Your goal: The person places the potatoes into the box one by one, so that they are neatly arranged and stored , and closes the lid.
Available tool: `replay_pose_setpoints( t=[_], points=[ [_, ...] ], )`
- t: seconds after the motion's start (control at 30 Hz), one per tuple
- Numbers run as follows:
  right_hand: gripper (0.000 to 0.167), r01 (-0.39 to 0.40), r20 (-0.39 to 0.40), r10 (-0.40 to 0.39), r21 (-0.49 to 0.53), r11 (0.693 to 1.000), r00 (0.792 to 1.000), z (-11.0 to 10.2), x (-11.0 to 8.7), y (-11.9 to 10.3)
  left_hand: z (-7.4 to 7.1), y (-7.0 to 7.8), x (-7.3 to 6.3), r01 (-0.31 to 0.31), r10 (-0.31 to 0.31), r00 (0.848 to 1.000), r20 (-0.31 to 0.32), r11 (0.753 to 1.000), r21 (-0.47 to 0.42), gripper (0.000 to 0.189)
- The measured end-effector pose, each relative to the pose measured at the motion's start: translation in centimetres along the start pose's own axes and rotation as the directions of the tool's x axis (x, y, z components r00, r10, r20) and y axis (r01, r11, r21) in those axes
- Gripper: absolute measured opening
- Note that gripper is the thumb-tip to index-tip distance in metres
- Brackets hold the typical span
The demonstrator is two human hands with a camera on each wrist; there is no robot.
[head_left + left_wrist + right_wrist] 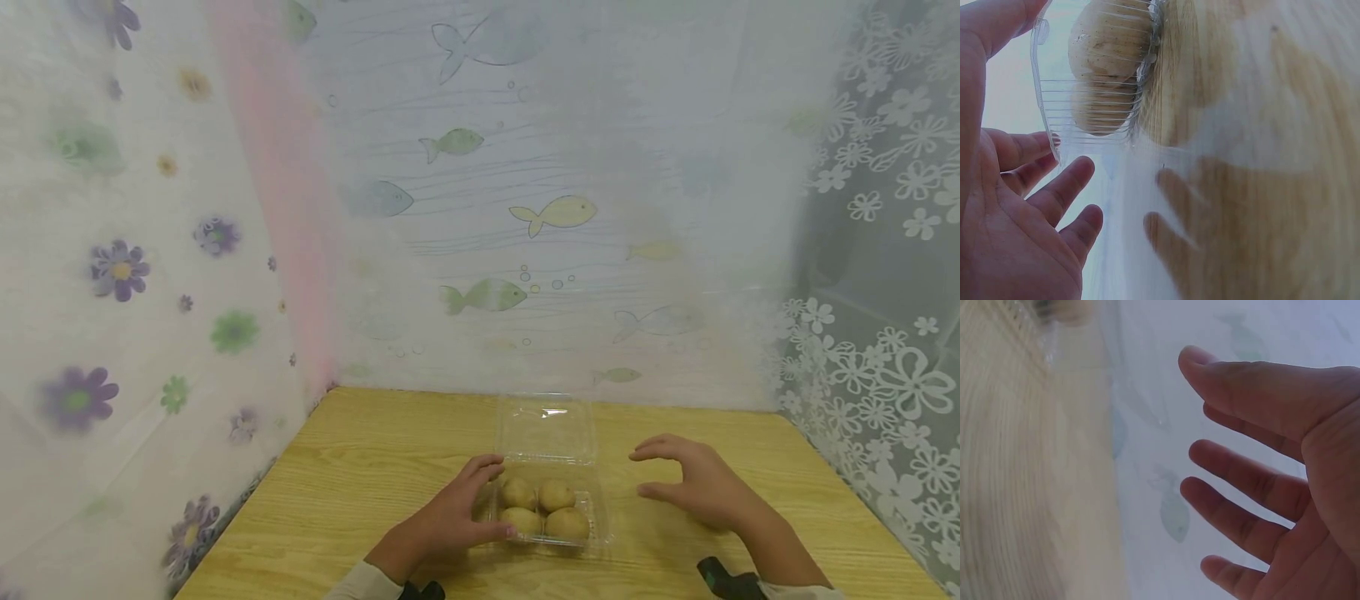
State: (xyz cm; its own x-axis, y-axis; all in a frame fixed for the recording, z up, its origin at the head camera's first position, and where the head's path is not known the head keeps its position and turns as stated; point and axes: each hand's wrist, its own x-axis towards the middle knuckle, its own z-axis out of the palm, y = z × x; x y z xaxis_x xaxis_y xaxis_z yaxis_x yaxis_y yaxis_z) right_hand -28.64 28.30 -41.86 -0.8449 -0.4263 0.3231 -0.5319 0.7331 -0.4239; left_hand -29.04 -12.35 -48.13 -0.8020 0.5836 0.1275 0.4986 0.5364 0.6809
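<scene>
A clear plastic clamshell box [596,508] sits on the table with its lid [545,429] folded back away from me. Several potatoes [567,523] fill the base; through the ribbed wall in the left wrist view, a speckled potato [1110,47] shows. My left hand [455,510] holds the box by its left side, thumb at the front corner and fingertips at the rim near the hinge. To the right of the box, apart from it, my right hand [701,483] hovers with thumb and fingers spread. Nothing lies between the right hand's fingers [1235,519].
The wood-grain table [360,458] has a glossy surface that reflects the hand and potatoes. Behind it hangs a fish-print curtain [450,225]. Flowered sheets close off the left side [150,333] and right side [885,275]. Dark straps [727,579] show at the wrists.
</scene>
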Motion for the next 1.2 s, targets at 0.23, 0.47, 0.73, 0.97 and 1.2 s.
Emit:
replay_pose_setpoints(
  t=[0.23,0.47,0.73,0.97,1.2],
  points=[
    [0.05,-0.065,0.032,0.063,0.04,0.997,0.997,-1.3,-0.6,1.5,0.0,0.1,0.0,0.007,-0.007,1.0,0.004,1.0,-0.002,0.094],
    [0.06,-0.158,0.153,0.139,0.118,0.98,0.978,-2.3,-1.6,3.8,-0.2,0.2,0.0,0.005,-0.005,1.0,0.009,1.0,-0.013,0.095],
    [0.069,-0.31,0.333,0.228,0.218,0.925,0.915,-3.5,-2.4,6.2,0.0,0.2,-0.1,0.004,-0.004,1.0,0.006,1.0,-0.003,0.095],
    [0.068,-0.366,0.421,0.244,0.24,0.899,0.874,-3.8,-3.1,7.4,0.2,0.2,0.0,0.006,-0.006,1.0,0.008,1.0,-0.016,0.095],
    [0.064,-0.359,0.406,0.268,0.169,0.918,0.874,-3.6,-3.0,7.6,0.1,0.0,0.0,0.01,-0.01,1.0,0.006,1.0,-0.008,0.094]
  ],
)
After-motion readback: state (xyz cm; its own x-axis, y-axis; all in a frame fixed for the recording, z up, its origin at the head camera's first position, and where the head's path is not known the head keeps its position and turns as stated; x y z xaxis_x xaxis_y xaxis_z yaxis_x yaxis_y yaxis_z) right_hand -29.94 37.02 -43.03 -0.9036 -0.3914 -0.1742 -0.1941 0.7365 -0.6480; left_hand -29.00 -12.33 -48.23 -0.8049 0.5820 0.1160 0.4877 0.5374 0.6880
